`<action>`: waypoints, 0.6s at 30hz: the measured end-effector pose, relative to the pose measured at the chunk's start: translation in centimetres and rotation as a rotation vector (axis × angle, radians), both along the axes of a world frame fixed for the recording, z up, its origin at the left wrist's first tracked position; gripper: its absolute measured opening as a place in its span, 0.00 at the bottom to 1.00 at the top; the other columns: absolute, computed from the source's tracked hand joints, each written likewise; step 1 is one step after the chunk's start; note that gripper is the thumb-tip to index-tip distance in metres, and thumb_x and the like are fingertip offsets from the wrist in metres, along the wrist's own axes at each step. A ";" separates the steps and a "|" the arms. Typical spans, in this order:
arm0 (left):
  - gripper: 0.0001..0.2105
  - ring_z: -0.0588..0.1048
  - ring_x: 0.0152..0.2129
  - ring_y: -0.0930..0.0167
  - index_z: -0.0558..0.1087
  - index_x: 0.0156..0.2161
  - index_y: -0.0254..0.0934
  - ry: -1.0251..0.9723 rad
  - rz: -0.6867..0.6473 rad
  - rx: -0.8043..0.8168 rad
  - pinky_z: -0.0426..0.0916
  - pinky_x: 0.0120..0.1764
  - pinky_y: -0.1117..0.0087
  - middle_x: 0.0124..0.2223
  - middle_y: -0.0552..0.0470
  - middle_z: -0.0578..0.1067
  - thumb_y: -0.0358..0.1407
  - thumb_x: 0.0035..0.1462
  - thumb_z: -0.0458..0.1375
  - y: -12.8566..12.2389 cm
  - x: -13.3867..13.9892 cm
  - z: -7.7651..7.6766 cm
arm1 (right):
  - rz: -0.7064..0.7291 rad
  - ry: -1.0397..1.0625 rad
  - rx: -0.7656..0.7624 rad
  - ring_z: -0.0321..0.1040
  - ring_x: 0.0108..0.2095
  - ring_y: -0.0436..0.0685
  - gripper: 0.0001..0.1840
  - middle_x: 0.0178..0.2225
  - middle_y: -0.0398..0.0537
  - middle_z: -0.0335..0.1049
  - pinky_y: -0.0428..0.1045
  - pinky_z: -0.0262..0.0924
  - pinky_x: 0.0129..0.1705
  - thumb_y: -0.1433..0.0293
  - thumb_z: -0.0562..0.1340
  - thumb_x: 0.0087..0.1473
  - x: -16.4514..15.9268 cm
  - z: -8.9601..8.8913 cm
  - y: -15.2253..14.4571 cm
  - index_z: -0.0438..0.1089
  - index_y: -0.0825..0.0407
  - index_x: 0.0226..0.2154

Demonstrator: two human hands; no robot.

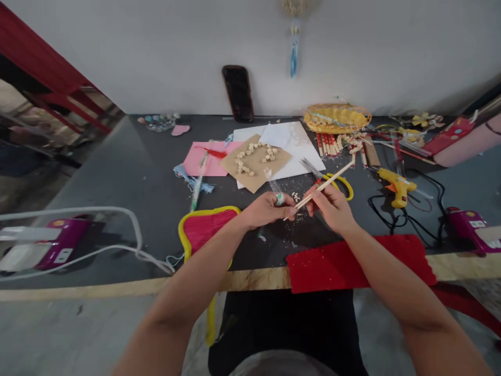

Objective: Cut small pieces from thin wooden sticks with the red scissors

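A slender, pale wooden chopstick (332, 179), straight and bare, slants up to the right above the front of the counter (129, 193); its lower end shows a double line, and I cannot tell whether it is one split piece or two side by side. The left hand (264, 210) has its grip pinched on that lower end, one finger wrapped in a green-and-white band (279, 198). The right hand (335, 211) pinches the chopstick farther up between thumb and fingers.

At the back, one yellow woven basket (354, 116) holds yellow material with a pale greenish strip across it. At the back left, one clear tray (160, 125) carries small coloured rounds, too small to count. One brown paper square (254, 180) bears a broken ring of cream wooden bits (245, 168), crowded beyond counting.

Also here: one pair of scissors (344, 183), one yellow glue gun (398, 187), one upright phone (238, 94), one red cloth (329, 269), and two purple power strips, left (62, 243) and right (469, 224).
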State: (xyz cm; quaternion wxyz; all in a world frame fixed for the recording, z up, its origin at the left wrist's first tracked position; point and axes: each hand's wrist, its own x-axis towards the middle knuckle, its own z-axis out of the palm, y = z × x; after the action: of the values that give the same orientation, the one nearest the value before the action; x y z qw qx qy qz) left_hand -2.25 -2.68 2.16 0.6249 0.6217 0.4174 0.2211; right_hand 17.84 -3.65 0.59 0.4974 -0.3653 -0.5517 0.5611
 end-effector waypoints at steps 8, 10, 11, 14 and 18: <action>0.16 0.71 0.25 0.72 0.74 0.45 0.34 0.287 0.423 0.353 0.64 0.29 0.71 0.35 0.48 0.78 0.42 0.56 0.55 1.9 -2.6 1.9 | -0.157 -0.016 0.004 0.60 0.17 0.44 0.16 0.20 0.38 0.65 0.42 0.56 0.18 0.57 0.59 0.60 1.3 -0.8 1.5 0.66 0.51 0.28; 0.16 0.73 0.28 0.70 0.73 0.47 0.35 0.541 0.530 0.499 0.66 0.33 0.70 0.37 0.47 0.77 0.40 0.56 0.55 2.9 -5.5 3.2 | -0.137 -0.056 0.021 0.61 0.17 0.45 0.16 0.19 0.37 0.63 0.43 0.56 0.19 0.57 0.59 0.60 1.4 -0.8 1.5 0.66 0.51 0.28; 0.16 0.73 0.30 0.68 0.73 0.48 0.36 0.705 0.617 0.553 0.66 0.35 0.69 0.38 0.47 0.77 0.39 0.55 0.55 3.4 -7.2 3.7 | -0.128 -0.065 0.029 0.61 0.17 0.45 0.16 0.19 0.37 0.63 0.43 0.57 0.19 0.57 0.59 0.60 1.4 -0.9 1.5 0.65 0.51 0.28; 0.15 0.75 0.40 0.61 0.73 0.46 0.38 1.167 0.744 0.481 0.66 0.41 0.66 0.42 0.46 0.78 0.39 0.55 0.54 4.1 -12.2 4.5 | -0.126 -0.099 0.048 0.61 0.18 0.46 0.16 0.19 0.38 0.63 0.43 0.57 0.19 0.56 0.60 0.59 1.4 -0.9 1.3 0.65 0.51 0.28; 0.13 0.75 0.40 0.54 0.73 0.33 0.37 1.322 0.631 0.220 0.66 0.37 0.64 0.39 0.40 0.78 0.46 0.51 0.57 4.0 -16.5 3.0 | -0.124 -0.167 0.057 0.60 0.17 0.46 0.18 0.20 0.38 0.63 0.44 0.57 0.19 0.54 0.60 0.58 1.2 -0.6 1.1 0.65 0.51 0.27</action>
State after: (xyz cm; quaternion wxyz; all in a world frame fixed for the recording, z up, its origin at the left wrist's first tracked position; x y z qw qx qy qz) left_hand -18.74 1.33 5.20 0.0840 0.5348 0.8407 0.0104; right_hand 19.06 -2.55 0.03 0.4938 -0.4299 -0.5832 0.4809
